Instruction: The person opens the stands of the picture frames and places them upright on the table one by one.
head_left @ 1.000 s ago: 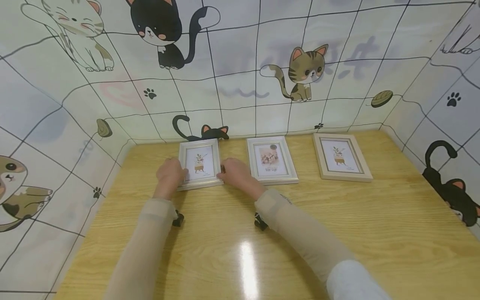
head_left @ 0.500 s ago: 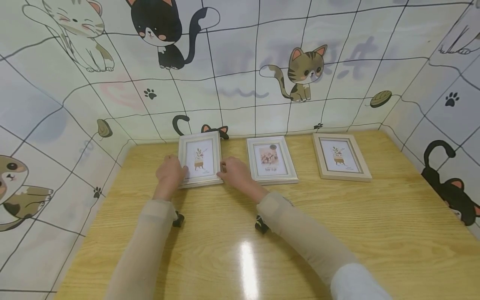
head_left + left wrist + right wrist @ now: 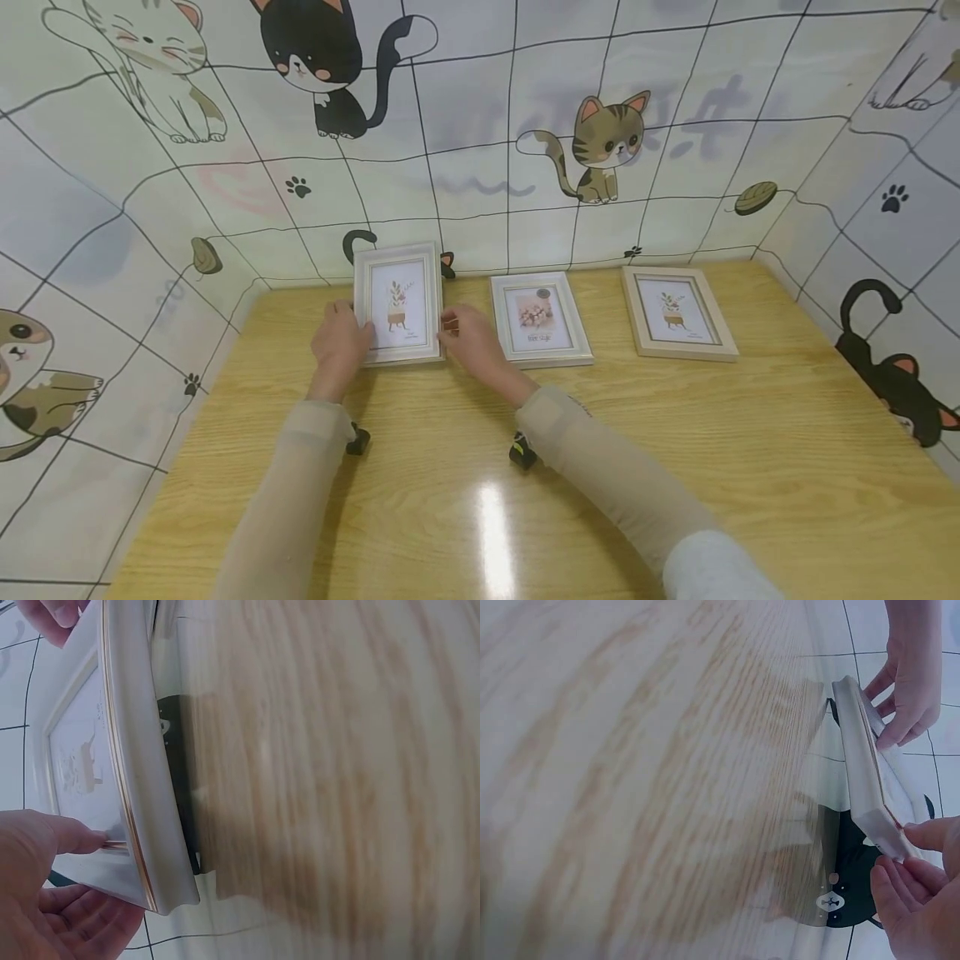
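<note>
A white picture frame [image 3: 397, 304] with a thin gold line and a potted-plant print leans back at the left end of a row of frames. My left hand [image 3: 339, 346] grips its left side. In the left wrist view, the thumb of that left hand [image 3: 37, 862] lies on the frame's front, with the fingers behind. The opposite side is pinched by my right hand [image 3: 474, 340]. In the right wrist view, the lower edge of the white frame [image 3: 862, 765] appears raised off the table, the wall print showing beneath it.
A second white frame [image 3: 541, 321] with a flower picture lies just right of my right hand. Farther right is a cream wooden frame [image 3: 678, 315]. Behind the wood-grain table [image 3: 420, 467] rises a white wall sheet [image 3: 480, 108] printed with cats and grid lines; it also encloses both sides.
The left picture frame has risen and tilted more upright, its top now covering much of the black cat print behind. Both hands moved up slightly with it, keeping their hold.
</note>
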### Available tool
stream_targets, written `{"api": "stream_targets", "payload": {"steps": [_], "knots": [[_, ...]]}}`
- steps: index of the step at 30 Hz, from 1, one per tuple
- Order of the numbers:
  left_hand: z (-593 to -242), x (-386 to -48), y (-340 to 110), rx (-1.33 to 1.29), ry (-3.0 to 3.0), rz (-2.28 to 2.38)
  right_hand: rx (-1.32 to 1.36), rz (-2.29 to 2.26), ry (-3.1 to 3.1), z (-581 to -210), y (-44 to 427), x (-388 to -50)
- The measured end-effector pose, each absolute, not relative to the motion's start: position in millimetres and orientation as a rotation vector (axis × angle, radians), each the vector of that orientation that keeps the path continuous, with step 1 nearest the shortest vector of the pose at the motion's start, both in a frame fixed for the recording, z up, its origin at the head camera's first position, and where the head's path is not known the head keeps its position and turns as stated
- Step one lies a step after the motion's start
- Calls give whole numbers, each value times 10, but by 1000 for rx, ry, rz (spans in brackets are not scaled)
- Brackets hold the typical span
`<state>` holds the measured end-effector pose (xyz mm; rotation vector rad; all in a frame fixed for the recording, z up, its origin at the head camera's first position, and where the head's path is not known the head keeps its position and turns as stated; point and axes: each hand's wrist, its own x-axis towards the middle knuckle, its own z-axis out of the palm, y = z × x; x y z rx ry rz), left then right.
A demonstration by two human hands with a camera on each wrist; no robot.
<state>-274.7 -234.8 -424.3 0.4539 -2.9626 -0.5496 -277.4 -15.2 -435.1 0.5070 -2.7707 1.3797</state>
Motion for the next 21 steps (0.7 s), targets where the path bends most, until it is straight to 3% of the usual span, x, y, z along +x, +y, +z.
{"api": "stream_targets", "payload": {"steps": [21], "knots": [[-4270, -2767, -2278, 406, -2768, -760, 477, 1540, -2602, -4379, -62, -2761]]}}
